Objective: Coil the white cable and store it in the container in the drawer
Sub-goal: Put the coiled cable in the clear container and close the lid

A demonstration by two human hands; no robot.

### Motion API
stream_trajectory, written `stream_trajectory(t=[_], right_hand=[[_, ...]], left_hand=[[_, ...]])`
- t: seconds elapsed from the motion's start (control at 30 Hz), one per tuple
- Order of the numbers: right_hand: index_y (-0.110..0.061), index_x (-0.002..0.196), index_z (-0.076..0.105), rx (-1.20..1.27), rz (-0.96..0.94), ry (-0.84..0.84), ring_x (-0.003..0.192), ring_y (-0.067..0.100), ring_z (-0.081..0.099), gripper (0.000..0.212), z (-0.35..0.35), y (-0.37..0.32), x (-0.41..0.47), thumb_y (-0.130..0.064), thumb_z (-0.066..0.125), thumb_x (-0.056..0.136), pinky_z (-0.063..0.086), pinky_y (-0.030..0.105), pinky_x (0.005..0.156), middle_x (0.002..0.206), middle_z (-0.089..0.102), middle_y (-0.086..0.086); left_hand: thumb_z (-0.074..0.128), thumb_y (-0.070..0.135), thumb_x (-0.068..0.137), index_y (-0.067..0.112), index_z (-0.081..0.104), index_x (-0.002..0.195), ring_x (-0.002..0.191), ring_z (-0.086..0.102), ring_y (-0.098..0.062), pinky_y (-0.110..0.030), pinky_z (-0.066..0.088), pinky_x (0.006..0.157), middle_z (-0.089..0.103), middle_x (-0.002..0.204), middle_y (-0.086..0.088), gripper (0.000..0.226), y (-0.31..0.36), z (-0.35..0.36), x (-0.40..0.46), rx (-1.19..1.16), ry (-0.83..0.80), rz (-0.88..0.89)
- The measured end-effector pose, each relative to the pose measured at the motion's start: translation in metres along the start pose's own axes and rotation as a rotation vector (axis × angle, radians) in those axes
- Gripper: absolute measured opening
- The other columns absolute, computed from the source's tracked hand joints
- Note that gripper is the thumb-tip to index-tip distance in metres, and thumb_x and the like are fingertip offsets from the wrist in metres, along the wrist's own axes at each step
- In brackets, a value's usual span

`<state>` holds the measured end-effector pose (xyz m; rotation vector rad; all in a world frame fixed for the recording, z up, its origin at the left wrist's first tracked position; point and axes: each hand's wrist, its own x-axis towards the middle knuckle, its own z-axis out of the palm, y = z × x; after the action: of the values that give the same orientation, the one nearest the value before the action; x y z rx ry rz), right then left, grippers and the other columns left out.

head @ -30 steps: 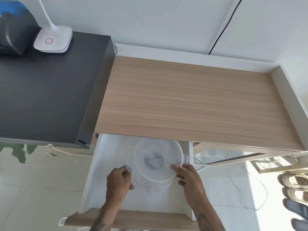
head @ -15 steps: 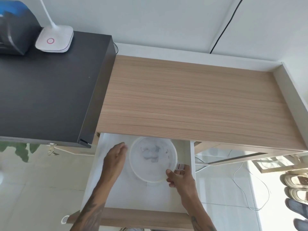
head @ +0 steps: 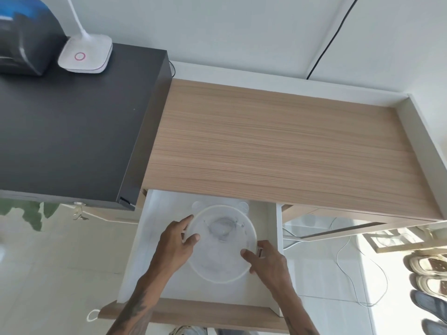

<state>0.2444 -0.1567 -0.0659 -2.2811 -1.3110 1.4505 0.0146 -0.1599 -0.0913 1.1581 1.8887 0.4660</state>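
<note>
A round translucent container [head: 219,259] with its lid on sits in the open white drawer [head: 279,228] under the wooden desk. The coiled white cable [head: 223,228] shows faintly through the lid as a grey tangle. My left hand [head: 176,245] grips the container's left rim, thumb on the lid. At the right rim, my right hand [head: 268,261] has its thumb on the lid and its fingers at a small side clip.
The wooden desk top [head: 278,146] overhangs the drawer's back. A black desk [head: 72,131] at left carries a white lamp base [head: 85,56] and a dark device [head: 24,37]. The drawer's wooden front [head: 193,313] is nearest me. On the floor at right lie shoes [head: 428,274] and a thin white wire [head: 362,269].
Half a second ago my left hand was off the container, to its left; it is now back on the rim. My right hand has stayed at the right edge.
</note>
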Motion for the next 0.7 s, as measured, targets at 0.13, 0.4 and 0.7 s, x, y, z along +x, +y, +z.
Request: stream_trajectory(t=[0.13, 0.4, 0.7], right_hand=[[-0.018, 0.107, 0.061, 0.034, 0.013, 0.0, 0.061, 0.016, 0.071, 0.026, 0.0, 0.002, 0.003, -0.033, 0.068, 0.086, 0.042, 0.019, 0.054, 0.077, 0.074, 0.012], [-0.007, 0.092, 0.059, 0.156, 0.063, -0.065, 0.05, 0.026, 0.069, 0.028, -0.006, 0.007, 0.017, -0.023, 0.078, 0.079, 0.06, 0.038, 0.068, 0.059, 0.068, 0.012], [-0.004, 0.077, 0.05, 0.156, 0.141, -0.331, 0.052, 0.026, 0.058, 0.029, -0.026, -0.003, 0.027, -0.011, 0.078, 0.082, 0.059, 0.033, 0.054, 0.065, 0.058, 0.017]], left_hand=[[0.067, 0.021, 0.093, 0.023, 0.057, 0.139, 0.104, 0.066, -0.022, -0.031, 0.051, 0.087, 0.066, 0.12, -0.01, 0.047, 0.001, -0.003, 0.002, 0.006, 0.031, -0.005], [0.072, 0.023, 0.089, 0.028, 0.065, 0.127, 0.083, 0.067, -0.013, -0.023, 0.048, 0.069, 0.069, 0.097, -0.001, 0.039, -0.003, -0.004, 0.006, -0.021, 0.051, -0.032], [0.079, 0.023, 0.082, 0.031, 0.07, 0.108, 0.082, 0.069, -0.017, -0.043, 0.06, 0.08, 0.072, 0.082, 0.002, 0.029, -0.005, -0.016, 0.007, -0.079, -0.023, -0.137]])
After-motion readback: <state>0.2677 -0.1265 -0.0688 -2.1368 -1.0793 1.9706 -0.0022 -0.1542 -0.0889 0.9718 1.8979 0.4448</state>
